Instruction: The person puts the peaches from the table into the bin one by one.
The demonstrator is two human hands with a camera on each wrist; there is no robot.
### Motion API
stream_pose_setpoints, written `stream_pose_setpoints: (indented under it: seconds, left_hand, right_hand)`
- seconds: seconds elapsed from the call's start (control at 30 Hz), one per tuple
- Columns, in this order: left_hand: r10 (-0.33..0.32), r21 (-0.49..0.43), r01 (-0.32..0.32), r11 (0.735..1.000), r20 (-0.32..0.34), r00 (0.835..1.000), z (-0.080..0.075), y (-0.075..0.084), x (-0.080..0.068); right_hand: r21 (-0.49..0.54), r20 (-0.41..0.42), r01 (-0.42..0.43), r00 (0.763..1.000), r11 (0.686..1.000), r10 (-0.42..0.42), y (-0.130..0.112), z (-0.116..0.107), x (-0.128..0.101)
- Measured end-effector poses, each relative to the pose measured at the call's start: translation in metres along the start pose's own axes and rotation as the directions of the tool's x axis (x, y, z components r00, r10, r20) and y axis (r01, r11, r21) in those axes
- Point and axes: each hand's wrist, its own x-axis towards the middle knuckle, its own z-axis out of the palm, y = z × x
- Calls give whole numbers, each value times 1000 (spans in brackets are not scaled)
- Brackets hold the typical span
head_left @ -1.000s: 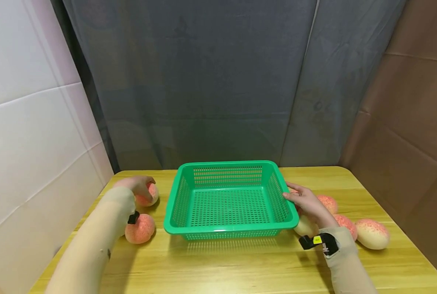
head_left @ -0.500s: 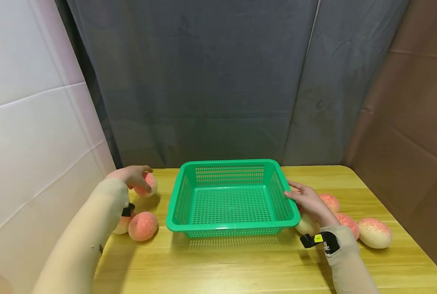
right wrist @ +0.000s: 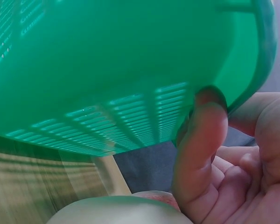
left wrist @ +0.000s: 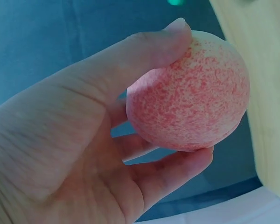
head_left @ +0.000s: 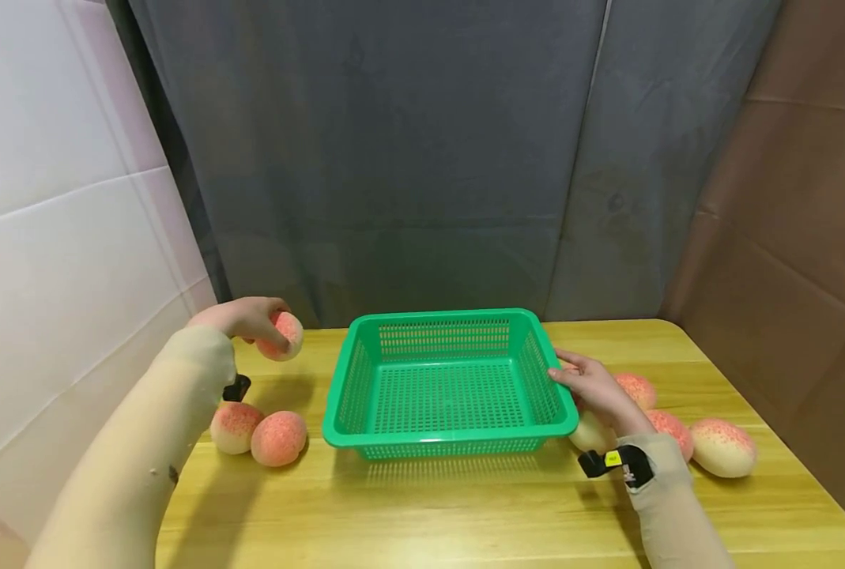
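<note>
**One peach up in the air, one hand on the basket**

I see a peach (head_left: 281, 335) in my left hand (head_left: 240, 320). It is pink and cream with little red dots. It is up off the table, to the left of the green basket (head_left: 447, 382) and near its far corner. In the left wrist view, the thumb lies over the top of the peach (left wrist: 189, 98) and the fingers (left wrist: 172, 170) curl under it. The hold looks snug.

My right hand (head_left: 596, 389) is at the right side of the basket. The right wrist view shows the thumb (right wrist: 198, 149) pressed against the green wall just under the rim, and the other fingers curl loosely behind it. I cannot tell if they touch the basket too.

The basket has nothing in it. I think the step in hand is to carry the peach over and set it inside. To do it well, I would lift the peach over the left rim, not bump the rim, and put it down low and soft so it does not roll. The right hand should keep the basket from sliding.

Two more peaches (head_left: 258, 433) lie on the yellow table (head_left: 422, 514), near and left of the basket. More peaches (head_left: 722, 449) lie on the right, by my right wrist. A grey curtain (head_left: 408, 158) hangs at the far side.
</note>
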Motion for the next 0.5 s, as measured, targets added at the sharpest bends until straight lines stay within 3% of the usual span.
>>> stream_pose_setpoints:
  seconds: [0.3,0.5]
  left_hand:
    - [91,49,-90,995,-24,996,-25,29,-5]
    - [116,63,-113,992,-56,992,-39,55,-2]
  right_hand:
    - [-12,-15,-13,1000,1000,13,-1,2,-2]
    - [-15,-15,-12,1000,1000,12,-2,1,-2]
